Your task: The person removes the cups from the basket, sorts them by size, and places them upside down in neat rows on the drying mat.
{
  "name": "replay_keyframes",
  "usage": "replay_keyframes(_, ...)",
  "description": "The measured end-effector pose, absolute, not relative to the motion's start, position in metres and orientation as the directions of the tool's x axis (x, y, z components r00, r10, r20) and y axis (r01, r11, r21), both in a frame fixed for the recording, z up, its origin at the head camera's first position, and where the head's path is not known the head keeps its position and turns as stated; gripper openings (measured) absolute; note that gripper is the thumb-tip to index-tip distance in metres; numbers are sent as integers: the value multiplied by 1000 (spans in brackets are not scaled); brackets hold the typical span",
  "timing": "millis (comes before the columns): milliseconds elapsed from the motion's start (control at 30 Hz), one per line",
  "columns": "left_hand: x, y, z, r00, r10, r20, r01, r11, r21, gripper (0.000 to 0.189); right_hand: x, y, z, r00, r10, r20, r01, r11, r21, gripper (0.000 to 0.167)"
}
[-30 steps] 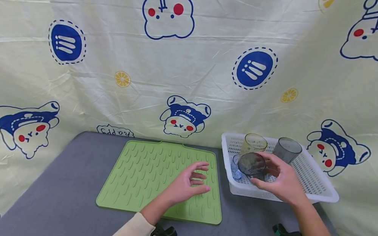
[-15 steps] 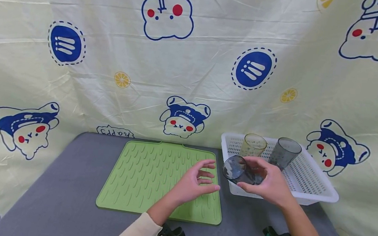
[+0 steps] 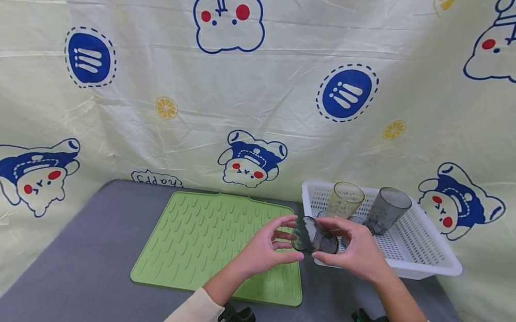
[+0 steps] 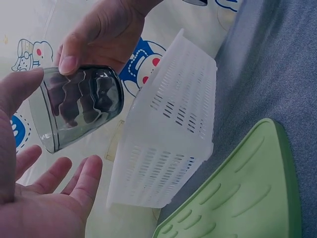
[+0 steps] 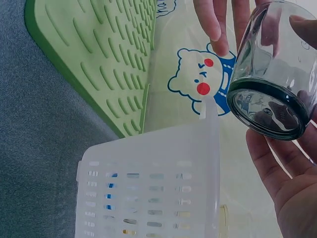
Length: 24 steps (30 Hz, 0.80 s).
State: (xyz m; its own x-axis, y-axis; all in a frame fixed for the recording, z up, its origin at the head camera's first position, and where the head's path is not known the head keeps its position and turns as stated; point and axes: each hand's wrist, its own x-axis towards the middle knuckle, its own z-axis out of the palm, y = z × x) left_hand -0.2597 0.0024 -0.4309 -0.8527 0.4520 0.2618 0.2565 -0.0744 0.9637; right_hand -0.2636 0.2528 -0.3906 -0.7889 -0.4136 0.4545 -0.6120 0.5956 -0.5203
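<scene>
In the head view my right hand (image 3: pixel 360 249) grips a smoky grey drinking glass (image 3: pixel 310 235), held tilted in the air in front of the white basket. Its mouth points left toward my left hand (image 3: pixel 268 246). That hand has its thumb and fingers spread around the rim end. From the left wrist view, the left thumb (image 4: pixel 22 89) is right at the glass's rim, while the other fingers (image 4: pixel 86 178) lie apart below it. The right wrist view shows the thick round base of the glass (image 5: pixel 270 106), with right-hand fingers beneath.
The white perforated basket (image 3: pixel 446 261) stands at the right with a yellow-tinted glass (image 3: pixel 346 199) and another grey glass (image 3: pixel 389 209) in it. A ridged green drying mat (image 3: pixel 203 244) lies left of it on the grey-covered table (image 3: pixel 75 262). A patterned curtain (image 3: pixel 269 94) hangs behind.
My right hand has lifted the grey glass out over the basket's near left edge and carried it left, tipping it. My left hand has shifted slightly right to meet its rim end.
</scene>
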Motion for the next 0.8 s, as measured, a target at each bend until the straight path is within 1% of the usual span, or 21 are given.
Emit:
replay_keyframes(200, -261, 4, -432, -852, 449, 271, 262, -83, 962, 77, -263, 250, -390, -800, -425, 423, -598, 614, -515, 64)
replay_keyframes(567, -260, 3, -430, -839, 470, 276, 277, -69, 958, 76, -262, 244, -386, -763, -474, 439, -644, 619, -450, 65)
replay_keyframes(800, -258, 2, -429, -840, 462, 285, 290, -61, 955, 72, -260, 242, -383, -751, -486, 448, -658, 610, -442, 67)
